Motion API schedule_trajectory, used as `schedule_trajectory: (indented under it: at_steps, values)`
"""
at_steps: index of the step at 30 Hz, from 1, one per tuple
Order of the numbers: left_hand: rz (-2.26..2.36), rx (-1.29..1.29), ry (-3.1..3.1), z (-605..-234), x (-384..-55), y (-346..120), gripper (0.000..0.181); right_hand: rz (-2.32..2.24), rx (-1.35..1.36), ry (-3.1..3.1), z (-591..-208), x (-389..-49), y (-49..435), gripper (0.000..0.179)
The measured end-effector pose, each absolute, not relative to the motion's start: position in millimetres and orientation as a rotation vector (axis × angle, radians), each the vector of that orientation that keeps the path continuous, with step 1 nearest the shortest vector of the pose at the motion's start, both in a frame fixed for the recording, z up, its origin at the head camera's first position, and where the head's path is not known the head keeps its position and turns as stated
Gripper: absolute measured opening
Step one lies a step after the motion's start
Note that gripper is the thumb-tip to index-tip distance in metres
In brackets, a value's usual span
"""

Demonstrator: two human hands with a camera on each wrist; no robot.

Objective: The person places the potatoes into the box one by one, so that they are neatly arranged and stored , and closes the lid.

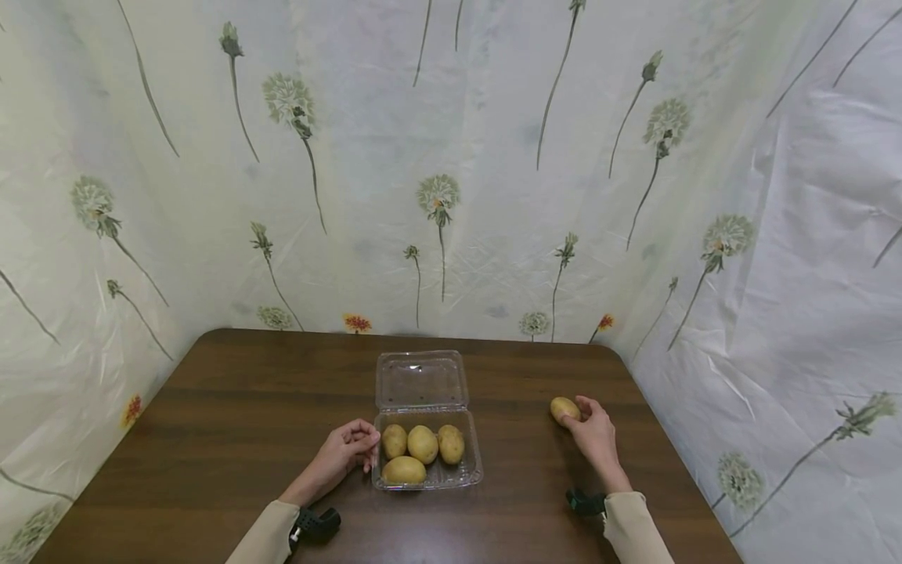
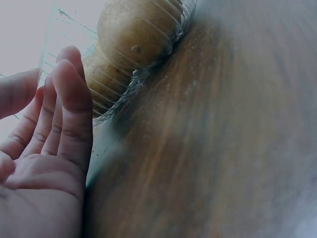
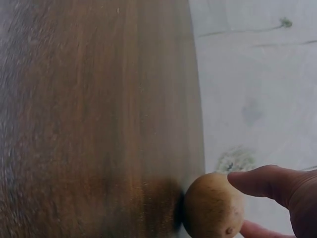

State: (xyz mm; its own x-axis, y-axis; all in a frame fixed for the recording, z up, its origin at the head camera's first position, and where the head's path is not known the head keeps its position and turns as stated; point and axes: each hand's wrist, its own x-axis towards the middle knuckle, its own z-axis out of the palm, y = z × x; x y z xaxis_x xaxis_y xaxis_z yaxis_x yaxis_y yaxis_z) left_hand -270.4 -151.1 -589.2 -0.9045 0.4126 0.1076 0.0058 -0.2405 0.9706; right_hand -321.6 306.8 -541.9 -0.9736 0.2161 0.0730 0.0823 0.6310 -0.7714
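A clear plastic clamshell container (image 1: 474,470) lies with its lid folded back, and several potatoes (image 1: 422,445) sit in its base. My left hand (image 1: 347,452) is at the container's left side, thumb and fingertips pinching its rim. In the left wrist view, the ribbed plastic wall with potatoes behind it (image 2: 141,32) shows just past the fingers (image 2: 72,99). Off to the right, my right hand (image 1: 595,432) grips a single potato (image 1: 565,410) between thumb and fingers. The right wrist view has that potato (image 3: 213,206) close over the tabletop, the thumb on its upper side.
The brown wooden table (image 1: 282,392) has rounded far corners, and its right edge runs close by my right hand. The transparent lid (image 1: 421,381) lies toward the back. A floral-printed curtain (image 1: 493,196) hangs behind and on both sides. Dark wrist devices (image 1: 317,523) are on both forearms.
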Motion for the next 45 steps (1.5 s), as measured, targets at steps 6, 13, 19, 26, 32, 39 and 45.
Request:
schedule_trajectory:
  at_steps: [6,13,19,26,32,39,45]
  values:
    - [2.234,0.494,1.739,-588,-271,-150,0.01,1.247,-0.259,-2.697,-546,-326,308,0.056]
    - [2.237,0.492,1.73,-587,-271,-150,0.006,1.223,-0.278,-2.707,-548,-327,307,0.057]
    - [2.232,0.483,1.736,-587,-271,-149,0.008,1.194,-0.29,-2.712,-549,-325,307,0.058]
    - [2.227,0.485,1.751,-588,-271,-150,0.009,1.181,-0.324,-2.723,-551,-325,308,0.06]
    - [2.228,0.488,1.743,-588,-271,-150,0.01,1.171,-0.351,-2.735,-551,-325,307,0.061]
    - [2.23,0.491,1.732,-589,-271,-151,0.01,1.206,-0.37,-2.704,-553,-323,306,0.06]
    - [2.226,0.497,1.733,-589,-271,-152,0.01,1.217,-0.379,-2.682,-555,-323,306,0.06]
